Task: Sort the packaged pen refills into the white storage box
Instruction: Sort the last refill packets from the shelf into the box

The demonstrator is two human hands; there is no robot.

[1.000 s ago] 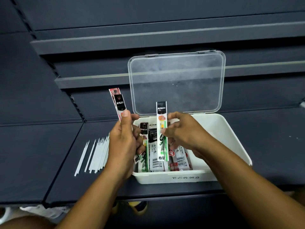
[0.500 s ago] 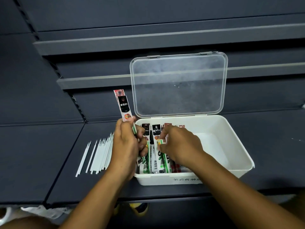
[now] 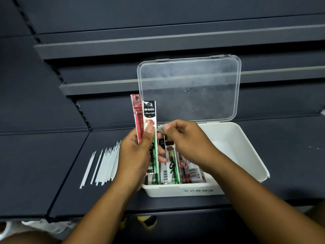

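Space lies open in the right half of our white storage box [image 3: 255,155], centre frame, its clear lid [image 3: 190,88] upright behind. Packaged refills [image 3: 172,166] fill its left half. Our left hand [image 3: 135,155] grips two refill packs [image 3: 149,113] upright at the box's left edge. Our right hand [image 3: 188,143] curls above the packaged refills; whether it holds anything, we cannot tell.

Storage box [image 3: 246,148] — plain white, faint grey lettering on the front wall; lid [image 3: 190,88] clear, colourless. Red packet [image 3: 137,110]: red with pale print. Second packet [image 3: 149,111]: black header, white body, green edge stripe (orange-red motif below the header). Boxed packets [image 3: 173,166] — white with black barcodes, green stripes, a red seal. Loose sticks [image 3: 103,166]: white. Shelf [image 3: 35,164]: dark grey.
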